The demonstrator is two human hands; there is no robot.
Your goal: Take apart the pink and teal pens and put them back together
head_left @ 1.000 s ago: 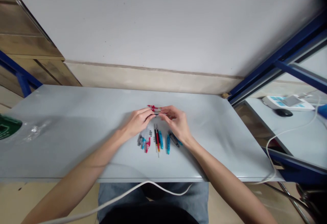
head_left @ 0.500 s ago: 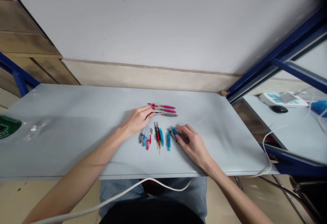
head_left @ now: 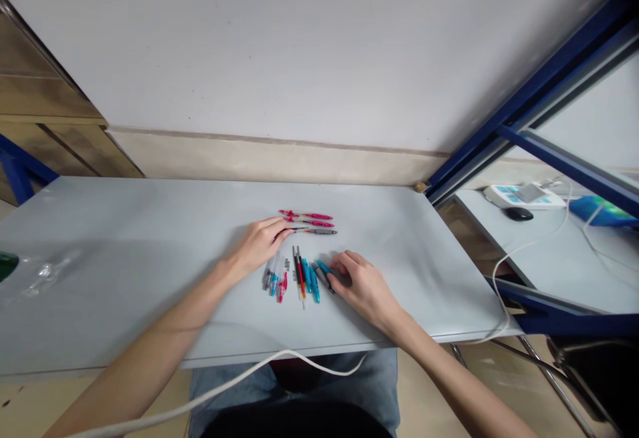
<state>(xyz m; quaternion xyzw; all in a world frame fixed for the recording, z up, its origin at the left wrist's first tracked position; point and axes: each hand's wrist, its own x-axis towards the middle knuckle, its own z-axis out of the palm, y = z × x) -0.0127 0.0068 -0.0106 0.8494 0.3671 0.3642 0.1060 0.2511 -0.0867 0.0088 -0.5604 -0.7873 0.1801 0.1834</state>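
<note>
My left hand (head_left: 263, 241) has its fingers closed at the left end of a grey pen (head_left: 322, 231), which lies crosswise on the table. Two pink pens (head_left: 318, 216) lie just beyond it. My right hand (head_left: 363, 285) curls its thumb and fingers at the near-right end of a blue pen barrel (head_left: 323, 266); its fingertips are partly hidden. Beside that lies a grey pen barrel (head_left: 322, 278), with two more blue barrels (head_left: 314, 285) to its left. Several ink refills (head_left: 300, 275) lie in the middle. Clear pen parts with coloured clips (head_left: 274, 275) lie left of them.
A pale grey table (head_left: 150, 245) stands against the wall. Crumpled clear plastic with a green patch (head_left: 7, 263) lies at the left. A white cable (head_left: 289, 353) crosses in front of my lap. A blue frame (head_left: 449, 165), a black mouse (head_left: 518, 214) and a white device (head_left: 524, 195) are at right.
My right hand has shifted slightly left, and the blue and grey barrels lie closer together. My left hand stays at the grey pen. The view has turned a little.
</note>
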